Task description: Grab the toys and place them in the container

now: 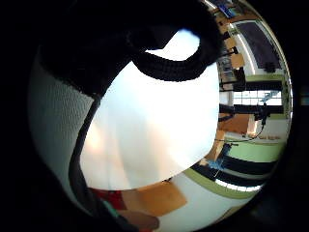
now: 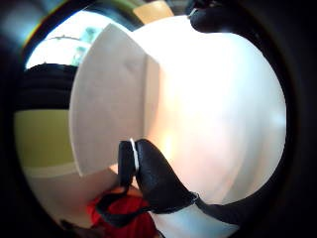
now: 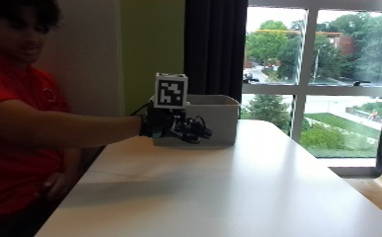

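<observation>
Right hand (image 3: 171, 124) was out over the counter (image 3: 243, 187), arm stretched from the person's side, gloved grip hanging right in front of the container (image 3: 207, 118), just beside its near wall and apparently below the rim. Can't confirm contact with that wall.

Container: pale grey open box, sitting upright at the far end of the counter, near the far left corner, window behind it. In the thumb side palm view its flat wall (image 2: 106, 106) filled the area next to the palm, so the box was close and lay ahead of the palm, towards the far edge.

Grip state: can't tell. Outside view showed only a dark clump of glove; the thumb side view showed one black fingertip (image 2: 153, 176) over bare counter top, nothing visible between the digits.

Toys: none visible. Not on the counter, not seen in the hand. Box interior was hidden from all three views, so whether any were already inside is unknown.

My read: either a drop was due, in which case the hand needed to rise over the rim and go forward, or the job was near done.

Surface: smooth white top (image 1: 154, 125), glossy, glare from the window. Rest of the counter towards the near edge showed only reflections. Room: green wall, dark curtain, big window along the right edge side.
</observation>
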`<action>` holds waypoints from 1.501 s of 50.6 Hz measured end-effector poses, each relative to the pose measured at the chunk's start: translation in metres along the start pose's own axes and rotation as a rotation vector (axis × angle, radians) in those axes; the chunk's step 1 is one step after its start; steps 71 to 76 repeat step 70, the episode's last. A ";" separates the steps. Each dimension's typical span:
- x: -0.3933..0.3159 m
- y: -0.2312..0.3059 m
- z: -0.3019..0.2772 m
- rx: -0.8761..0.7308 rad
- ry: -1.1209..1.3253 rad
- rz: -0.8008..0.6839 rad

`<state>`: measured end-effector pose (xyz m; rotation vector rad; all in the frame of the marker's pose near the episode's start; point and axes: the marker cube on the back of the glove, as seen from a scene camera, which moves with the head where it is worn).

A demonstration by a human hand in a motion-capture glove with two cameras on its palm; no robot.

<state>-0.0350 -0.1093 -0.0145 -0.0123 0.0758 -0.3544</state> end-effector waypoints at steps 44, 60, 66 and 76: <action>0.025 0.066 0.009 0.124 0.004 0.287; 0.026 0.066 0.010 0.100 0.054 0.270; 0.020 0.068 0.008 0.101 0.057 0.179; 0.019 0.064 0.005 0.111 0.047 0.254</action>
